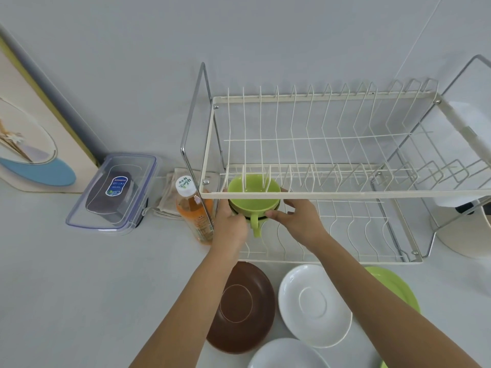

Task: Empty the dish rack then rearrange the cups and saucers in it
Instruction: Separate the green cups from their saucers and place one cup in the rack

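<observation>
Green cup (253,197) | lower rack (329,235), left end | both hands (231,221) (299,219) grip its sides, steadying it among the wires

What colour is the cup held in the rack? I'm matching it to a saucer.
Light green: the cup, seen best in the head view, the only one.

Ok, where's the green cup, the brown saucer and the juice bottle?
green cup (253,200): head view, on its outer side wall, under the rim.
brown saucer (240,306): head view, on its flat middle well.
juice bottle (195,211): head view, on its orange body, below the white cap.
</observation>
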